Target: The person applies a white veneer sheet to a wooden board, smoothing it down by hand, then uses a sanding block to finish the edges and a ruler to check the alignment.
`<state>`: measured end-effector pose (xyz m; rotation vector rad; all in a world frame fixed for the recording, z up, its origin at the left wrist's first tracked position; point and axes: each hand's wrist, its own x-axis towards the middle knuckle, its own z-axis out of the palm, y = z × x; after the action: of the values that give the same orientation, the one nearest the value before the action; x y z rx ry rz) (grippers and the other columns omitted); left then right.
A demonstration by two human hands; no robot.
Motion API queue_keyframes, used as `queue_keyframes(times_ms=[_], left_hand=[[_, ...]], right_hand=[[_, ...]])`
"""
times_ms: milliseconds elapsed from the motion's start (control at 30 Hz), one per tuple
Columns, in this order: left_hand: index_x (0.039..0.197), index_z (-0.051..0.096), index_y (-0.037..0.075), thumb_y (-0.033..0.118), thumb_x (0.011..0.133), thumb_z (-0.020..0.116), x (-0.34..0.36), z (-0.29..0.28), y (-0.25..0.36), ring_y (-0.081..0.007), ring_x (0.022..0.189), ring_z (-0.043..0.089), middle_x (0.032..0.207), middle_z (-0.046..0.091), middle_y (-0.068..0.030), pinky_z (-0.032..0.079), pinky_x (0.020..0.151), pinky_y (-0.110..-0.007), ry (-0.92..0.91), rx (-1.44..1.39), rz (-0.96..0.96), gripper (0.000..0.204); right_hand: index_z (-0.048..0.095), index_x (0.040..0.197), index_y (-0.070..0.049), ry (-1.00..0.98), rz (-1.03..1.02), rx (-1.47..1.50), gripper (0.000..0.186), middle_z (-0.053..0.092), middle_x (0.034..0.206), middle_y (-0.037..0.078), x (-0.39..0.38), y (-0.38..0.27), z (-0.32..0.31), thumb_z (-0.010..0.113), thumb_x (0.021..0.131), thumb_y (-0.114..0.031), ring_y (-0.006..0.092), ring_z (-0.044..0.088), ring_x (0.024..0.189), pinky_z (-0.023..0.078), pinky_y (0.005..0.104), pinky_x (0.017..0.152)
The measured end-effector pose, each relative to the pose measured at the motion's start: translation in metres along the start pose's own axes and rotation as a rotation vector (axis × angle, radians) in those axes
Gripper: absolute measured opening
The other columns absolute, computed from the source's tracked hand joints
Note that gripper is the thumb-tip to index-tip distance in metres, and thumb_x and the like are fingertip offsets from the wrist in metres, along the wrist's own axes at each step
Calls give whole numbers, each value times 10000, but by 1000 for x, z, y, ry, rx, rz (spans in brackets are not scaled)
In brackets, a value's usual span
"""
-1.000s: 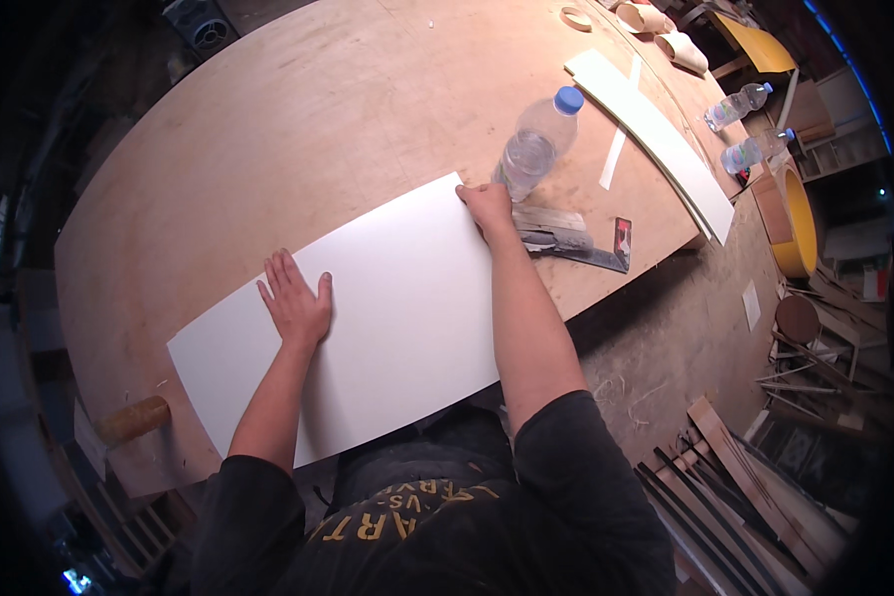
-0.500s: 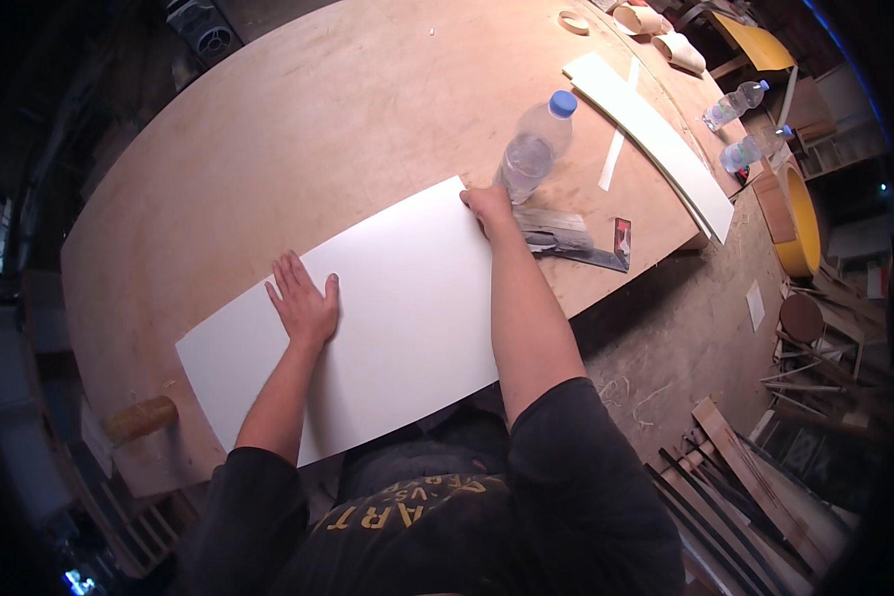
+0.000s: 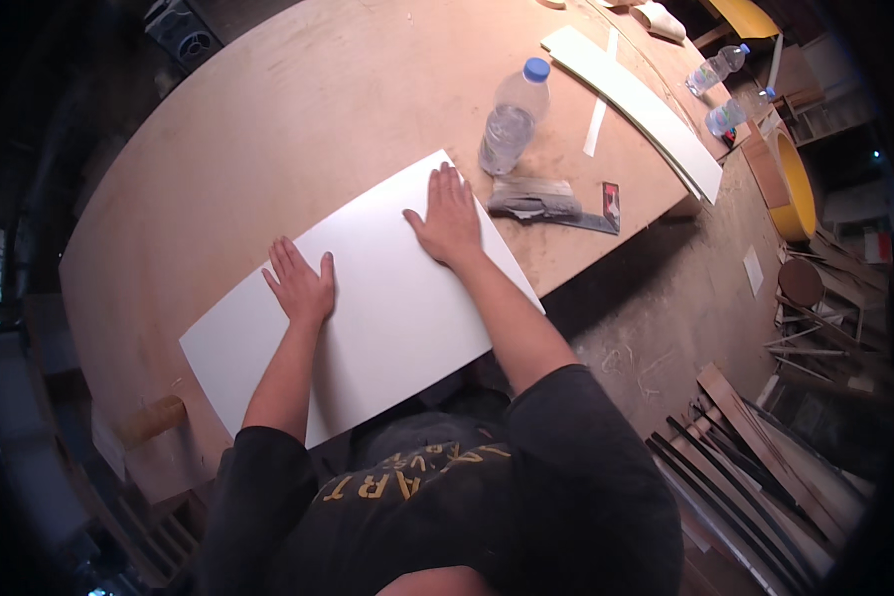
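A white rectangular panel (image 3: 377, 308) lies at a slant on the wooden worktable (image 3: 238, 169), its near edge by my body. My left hand (image 3: 302, 286) rests flat on it near the far long edge, fingers spread. Close to the panel's far right corner, my right hand (image 3: 448, 219) is also laid flat, fingers stretched out and thumb apart. Neither hand grips anything. Just beyond the right hand stands a clear plastic bottle (image 3: 513, 124) with a blue cap. Right of the panel lie a grey, blurry-looking tool (image 3: 536, 202) and a metal square (image 3: 594, 223).
Long white strips (image 3: 641, 109) lie along the table's right side. Two more bottles (image 3: 717, 72) stand at the far right. A brown roll (image 3: 152, 420) sits at the left corner. Wood offcuts (image 3: 755, 457) lean on the floor at right, near a yellow curved piece (image 3: 793, 189).
My right hand has left the panel's far right corner and now lies flat on its surface, further left. The left hand stays in place on the panel. The whole view has shifted slightly.
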<state>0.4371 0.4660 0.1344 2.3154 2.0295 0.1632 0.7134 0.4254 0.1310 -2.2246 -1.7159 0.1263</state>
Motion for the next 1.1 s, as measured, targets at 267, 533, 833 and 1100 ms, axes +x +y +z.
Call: queue_keyframes(times_ms=[267, 533, 833, 1100], left_hand=[[1628, 186, -42, 569, 1007, 484, -1, 1, -8, -314, 1606, 128, 1711, 202, -202, 81, 1272, -589, -33, 23, -22, 920], [1632, 187, -39, 593, 984, 489, -8, -9, -7, -304, 1616, 95, 1727, 174, -188, 45, 1276, -594, -56, 13, -18, 954], [1622, 175, -72, 621, 944, 542, -130, 13, 56, -471, 1587, 58, 1699, 161, -288, 15, 1273, -619, -167, -160, 309, 1037], [1633, 271, 69, 608, 930, 614, -133, -8, -121, -375, 1589, 158, 1703, 229, -197, 99, 1277, -583, 42, -122, -85, 949]], right_hand=[[272, 1583, 92, -198, 53, -127, 872, 205, 1683, 290, -164, 53, -60, 547, 1000, -496, 398, 154, 1586, 110, 534, 1285], [259, 1592, 80, -157, 98, -160, 847, 164, 1693, 295, -197, 31, -57, 529, 1013, -476, 414, 134, 1589, 113, 577, 1272], [314, 1644, -148, -174, -81, -117, 641, 212, 1727, 150, -131, -22, -25, 450, 1038, -307, 346, 164, 1599, 92, 581, 1281], [338, 1634, -142, -162, -125, -126, 659, 223, 1722, 161, -128, -29, -15, 485, 1006, -280, 374, 178, 1590, 106, 602, 1265]])
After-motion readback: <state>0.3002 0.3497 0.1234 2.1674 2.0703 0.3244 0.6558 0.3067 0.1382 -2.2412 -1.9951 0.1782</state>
